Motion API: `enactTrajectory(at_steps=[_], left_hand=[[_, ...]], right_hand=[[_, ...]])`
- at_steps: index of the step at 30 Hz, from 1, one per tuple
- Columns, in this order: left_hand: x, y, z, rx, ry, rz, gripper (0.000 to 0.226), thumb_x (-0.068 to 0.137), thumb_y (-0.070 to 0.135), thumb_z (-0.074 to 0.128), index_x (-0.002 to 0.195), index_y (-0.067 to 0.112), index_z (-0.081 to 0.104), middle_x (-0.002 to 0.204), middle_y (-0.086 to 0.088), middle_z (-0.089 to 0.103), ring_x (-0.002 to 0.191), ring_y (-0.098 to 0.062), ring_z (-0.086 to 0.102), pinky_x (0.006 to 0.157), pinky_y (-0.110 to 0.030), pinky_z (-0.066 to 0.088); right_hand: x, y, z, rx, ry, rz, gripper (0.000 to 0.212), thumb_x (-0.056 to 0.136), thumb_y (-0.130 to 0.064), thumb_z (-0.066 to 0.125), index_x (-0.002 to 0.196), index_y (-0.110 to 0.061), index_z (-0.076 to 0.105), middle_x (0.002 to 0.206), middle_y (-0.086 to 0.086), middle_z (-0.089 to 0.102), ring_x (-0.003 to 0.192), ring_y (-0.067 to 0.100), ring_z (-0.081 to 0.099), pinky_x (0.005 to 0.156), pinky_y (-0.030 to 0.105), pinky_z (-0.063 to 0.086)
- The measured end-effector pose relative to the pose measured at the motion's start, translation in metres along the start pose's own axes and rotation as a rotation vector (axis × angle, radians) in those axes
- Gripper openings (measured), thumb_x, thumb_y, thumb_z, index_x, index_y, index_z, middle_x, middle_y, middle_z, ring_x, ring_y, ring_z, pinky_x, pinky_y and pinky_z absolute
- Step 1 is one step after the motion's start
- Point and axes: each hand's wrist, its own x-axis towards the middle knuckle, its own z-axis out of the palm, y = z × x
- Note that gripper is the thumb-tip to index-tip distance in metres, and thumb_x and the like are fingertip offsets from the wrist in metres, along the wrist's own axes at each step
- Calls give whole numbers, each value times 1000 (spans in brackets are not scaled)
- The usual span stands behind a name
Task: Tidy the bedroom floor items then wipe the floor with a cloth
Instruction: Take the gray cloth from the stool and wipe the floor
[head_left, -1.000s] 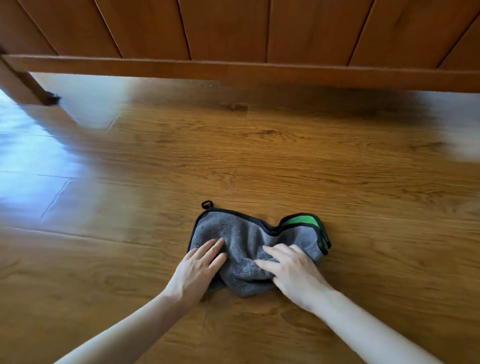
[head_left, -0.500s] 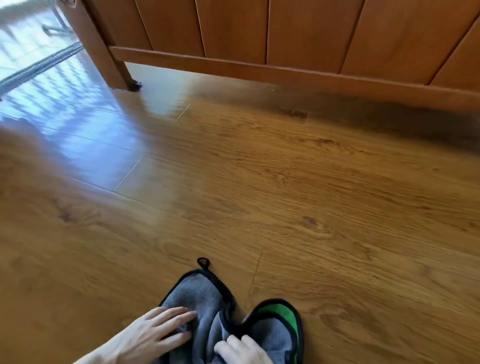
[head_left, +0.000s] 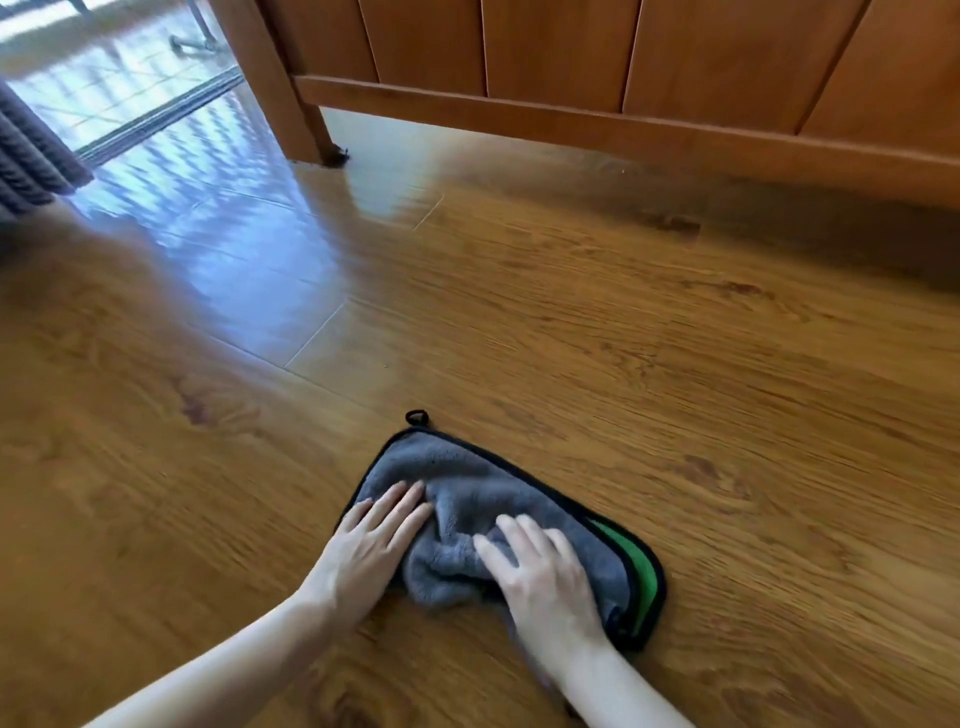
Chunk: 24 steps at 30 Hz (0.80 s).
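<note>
Glossy wooden floor (head_left: 571, 322) runs up to one wooden bed frame (head_left: 597, 109) with one leg (head_left: 291, 104) in view. Your one grey cloth (head_left: 467, 483) lies bunched on the floor, and your two hands press it: left hand (head_left: 374, 551) and right hand (head_left: 545, 577), fingers flat, neither grip curled around it.

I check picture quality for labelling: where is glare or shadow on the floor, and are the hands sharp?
Head view: bluish-white glare on the floor at upper left; dark shadow under the wooden panel at upper right; left hand, right hand and cloth slightly soft, edges readable.
</note>
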Motion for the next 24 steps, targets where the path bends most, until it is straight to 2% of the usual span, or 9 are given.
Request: enactTrajectory(at_steps=[3,5,6,7,9,14,16,19,24], left_hand=[[46,-4,1,27,-92,-67,57,76,20,34,132,11,38,130,-8,58,116,-25,58,82,-41,55],[80,-3,-4,-10,-161,-100,58,77,18,41,135,10,37,131,-10,57,115,-27,58,82,-43,55],[98,-5,-3,-33,-172,-112,61,79,16,49,139,11,36,136,-10,52,120,-27,55,87,-43,53],[113,-5,-6,-16,-172,-123,66,84,16,53,145,12,28,145,-10,40,130,-27,45,97,-43,46],[141,-7,-9,35,-165,-114,61,93,19,40,147,12,12,154,-5,17,141,-25,24,110,-42,31],[188,-26,3,79,-226,-101,54,96,32,7,141,18,-19,157,-3,-11,145,-19,-7,118,-38,5],[208,-32,2,85,-236,-121,56,101,30,17,146,19,-15,157,-1,-13,145,-17,-8,118,-37,5],[236,-38,-2,16,-197,-170,58,102,31,26,149,19,-5,158,1,-7,145,-15,-3,117,-36,7],[283,-55,2,-48,-143,-227,59,101,35,31,150,17,2,158,1,2,145,-15,2,117,-36,9]], right_hand=[[27,21,2,-28,41,33,45,79,-10,35,103,-19,71,102,10,69,94,27,66,74,38,56],[45,36,6,-81,31,56,47,79,-9,33,106,-18,70,104,12,68,96,28,66,76,39,56],[52,43,8,-93,20,65,48,80,-8,32,108,-17,69,105,13,68,98,29,66,76,40,56],[58,48,9,-98,13,75,49,80,-8,30,110,-16,69,106,13,67,99,30,65,77,41,56],[74,59,9,-116,46,102,50,81,-7,28,112,-15,68,109,14,67,101,31,64,79,43,55],[111,80,17,-124,107,192,48,84,-10,28,113,-14,66,111,13,66,105,31,62,83,44,52],[129,89,20,-114,135,216,43,85,-9,35,113,-13,66,111,13,66,106,31,62,84,45,51],[155,102,25,-96,149,258,35,81,-1,60,115,-10,65,114,16,65,109,33,60,86,46,50],[202,122,28,-94,166,299,33,83,-1,58,115,-8,64,116,18,63,112,35,57,89,46,47]])
